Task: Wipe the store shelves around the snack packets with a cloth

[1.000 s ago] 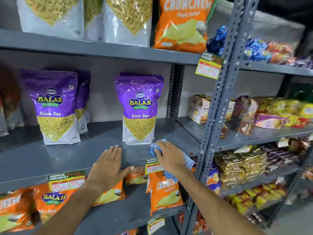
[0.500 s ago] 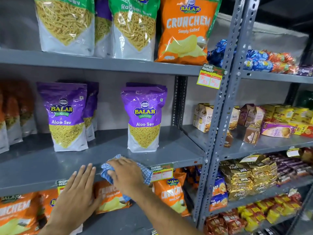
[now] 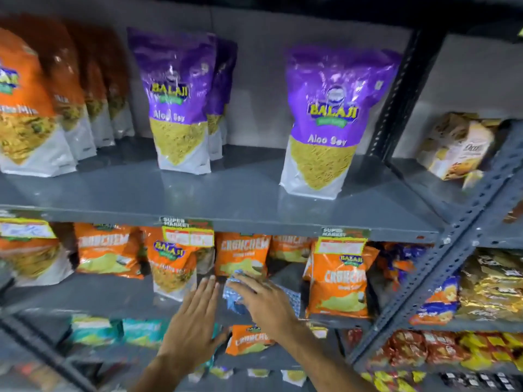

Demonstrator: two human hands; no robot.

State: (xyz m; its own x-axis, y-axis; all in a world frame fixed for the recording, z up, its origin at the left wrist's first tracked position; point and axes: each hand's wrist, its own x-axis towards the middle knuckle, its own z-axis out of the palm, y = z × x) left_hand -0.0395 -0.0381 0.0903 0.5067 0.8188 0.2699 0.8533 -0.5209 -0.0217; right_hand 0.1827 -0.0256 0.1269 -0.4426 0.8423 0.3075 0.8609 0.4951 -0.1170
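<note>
The blue checked cloth [image 3: 235, 295] lies on the lower grey shelf [image 3: 113, 295], in the gap between an orange Balaji mix packet [image 3: 172, 267] on its left and an upright orange Crunchem packet [image 3: 338, 281] on its right. The right hand [image 3: 266, 302] presses down flat on the cloth, fingers stretched forward and slightly apart, covering its middle so that only the edges show. Just beside it, the left hand [image 3: 195, 326] rests open on the same shelf, fingers spread, its fingertips near the base of the mix packet. More Crunchem packets [image 3: 242, 257] stand behind the cloth. On the upper shelf [image 3: 240, 199], two purple Aloo Sev packets [image 3: 322, 123] stand upright and well apart.
</note>
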